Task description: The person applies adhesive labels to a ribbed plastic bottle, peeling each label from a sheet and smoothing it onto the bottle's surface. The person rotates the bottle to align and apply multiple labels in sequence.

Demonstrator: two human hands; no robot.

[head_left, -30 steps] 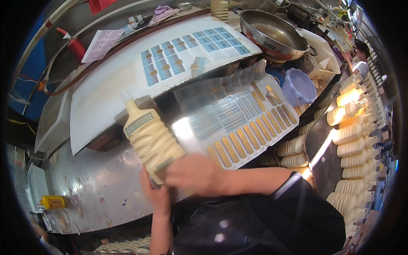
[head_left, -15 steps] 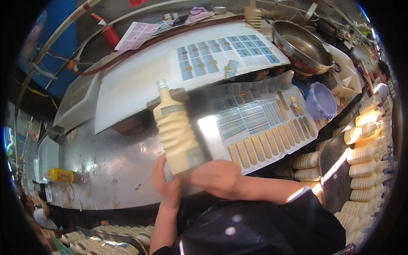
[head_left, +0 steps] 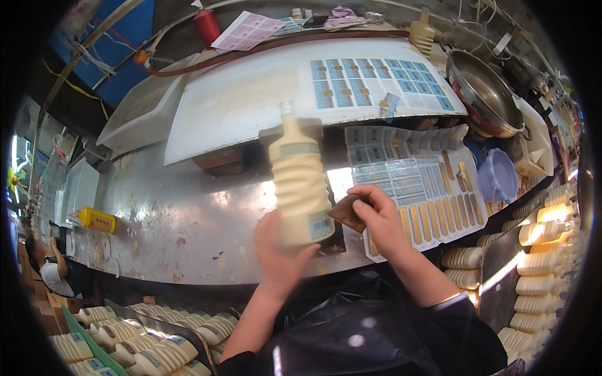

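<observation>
A cream-coloured bottle [head_left: 300, 182] with rippled sides and a clear neck lies tilted before me, its neck pointing away. My left hand [head_left: 279, 254] is wrapped round its base end, slightly blurred. A label sits on the bottle's shoulder and another near its base. Just right of the base, my right hand [head_left: 377, 216] pinches a flat, dark brown scraper-like piece [head_left: 348, 213]; its edge is close to the bottle, and I cannot tell if they touch. Beneath the bottle, a dark support [head_left: 313, 128] shows in part. Beside my right hand lies a sheet of gold and blue labels [head_left: 407, 182].
A white board [head_left: 232, 94] bearing blue label sheets spans the back of the metal table [head_left: 169, 219]. A large metal pan [head_left: 483, 81] and a lilac bucket [head_left: 498, 175] stand at right. A yellow bottle [head_left: 97, 220] lies left. Racks of cream bottles [head_left: 157, 354] flank me; another person [head_left: 53, 272] is far left.
My right hand has moved off the bottle's base to the right, and the brown piece now shows in it. The bottle stands straighter in view. The whole view has shifted.
</observation>
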